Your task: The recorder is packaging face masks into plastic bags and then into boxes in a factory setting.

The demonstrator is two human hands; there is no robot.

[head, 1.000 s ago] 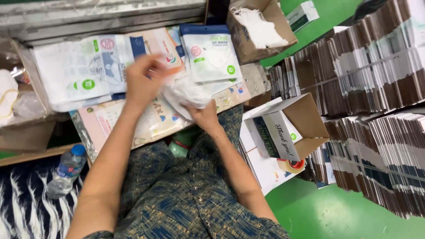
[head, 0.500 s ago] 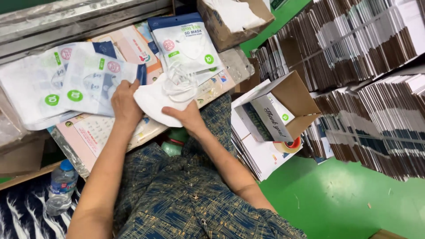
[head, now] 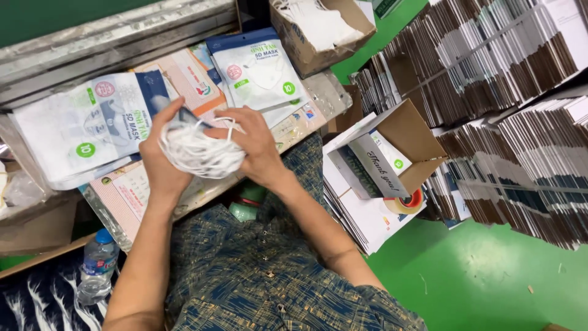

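Head view: your left hand (head: 160,160) and right hand (head: 254,147) both clutch the white mask stack (head: 199,152), squaring it; next needs an open pouch (head: 82,125).

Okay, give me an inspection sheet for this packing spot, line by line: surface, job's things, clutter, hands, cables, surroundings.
Surface: board under clear plastic, almost covered with printed sheets.
Job's things: stack of white masks held above the board; flat printed pouches left and another pouch behind.
Clutter: water bottle lower left; tape roll; open carton at right.
Hands: left hand and right hand both grip the mask stack.
Cables: nothing seen.
Surroundings: green floor; flat carton stacks at right; box of white masks behind.
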